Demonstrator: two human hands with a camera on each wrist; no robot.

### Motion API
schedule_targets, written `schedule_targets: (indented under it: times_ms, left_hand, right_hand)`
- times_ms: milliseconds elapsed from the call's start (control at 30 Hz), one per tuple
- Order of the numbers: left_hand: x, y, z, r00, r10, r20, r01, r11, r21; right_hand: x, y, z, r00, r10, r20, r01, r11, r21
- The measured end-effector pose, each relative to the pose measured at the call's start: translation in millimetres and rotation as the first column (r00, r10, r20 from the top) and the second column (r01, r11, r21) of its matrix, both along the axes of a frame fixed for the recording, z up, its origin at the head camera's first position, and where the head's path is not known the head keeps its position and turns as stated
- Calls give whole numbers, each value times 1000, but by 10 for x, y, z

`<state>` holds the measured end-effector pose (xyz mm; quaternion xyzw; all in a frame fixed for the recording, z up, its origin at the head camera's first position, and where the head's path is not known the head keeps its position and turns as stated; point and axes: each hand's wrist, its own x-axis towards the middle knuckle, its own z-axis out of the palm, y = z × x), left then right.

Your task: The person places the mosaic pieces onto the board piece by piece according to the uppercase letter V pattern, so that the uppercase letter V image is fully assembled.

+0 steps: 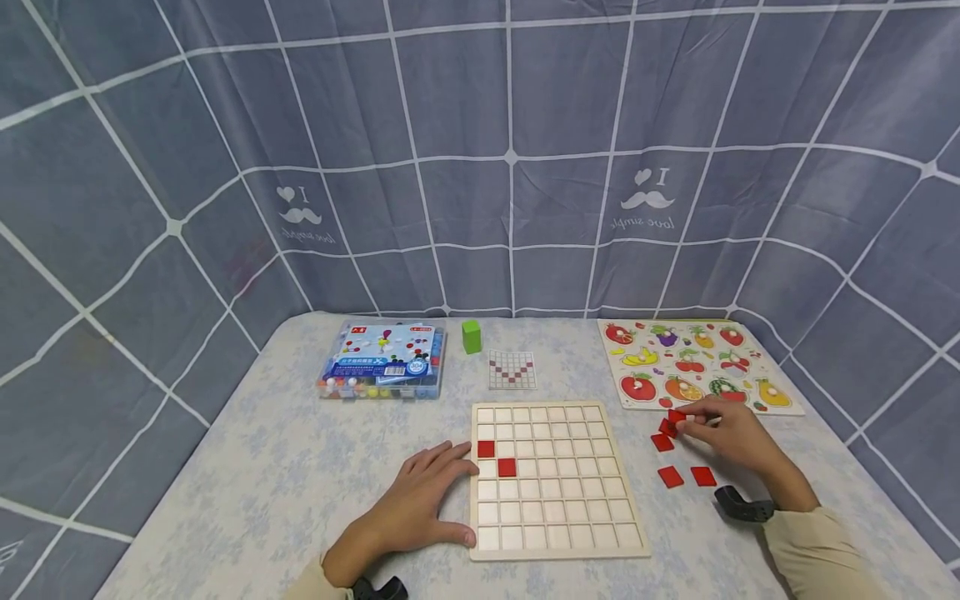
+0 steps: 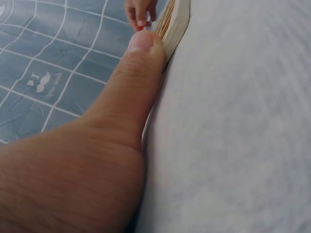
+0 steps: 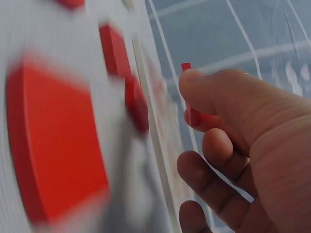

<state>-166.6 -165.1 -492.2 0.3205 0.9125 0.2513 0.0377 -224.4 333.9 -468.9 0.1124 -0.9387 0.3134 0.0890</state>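
Observation:
My right hand [image 1: 723, 432] pinches a red square tile [image 3: 193, 116] between thumb and forefinger, raised off the table in the right wrist view. Below and beside it lie several loose red tiles [image 1: 671, 477]. A wooden grid board [image 1: 558, 554] lies in the middle of the table. Two red tiles sit in its cells, one in the left column [image 1: 486, 449] and one a row lower and a column to the right [image 1: 507, 467]. Along the board's left edge rests my left hand [image 1: 423, 504], fingers spread, thumb [image 2: 141, 53] touching the edge near the front corner.
Behind the board lies a small pattern card [image 1: 512, 370] with a V of red squares. A green block [image 1: 471, 337] and a plastic case of molecule parts [image 1: 382, 358] stand at the back left. A fruit puzzle board [image 1: 701, 367] lies at the back right, beyond the loose tiles.

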Motion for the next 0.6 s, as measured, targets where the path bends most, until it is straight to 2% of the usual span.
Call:
schedule_targets:
  times_ms: [133, 300, 467, 600]
  left_hand:
    - [1, 10, 1, 1000, -3, -15, 3, 1000, 2]
    - [-8, 15, -2, 1000, 3, -26, -3, 1000, -6]
    - [-17, 16, 1, 999, 19, -34, -20, 1000, -19]
    - [-15, 15, 5, 999, 27, -28, -27, 999, -23]
  right_hand:
    - [-18, -240, 35, 998, 56, 21, -54, 996, -74]
    - [-21, -629, 10, 986, 163, 25, -157, 975, -157]
    - [13, -1064, -3, 952, 306, 20, -297, 936, -190]
    - [108, -1375, 29, 918, 396, 7, -385, 896, -222]
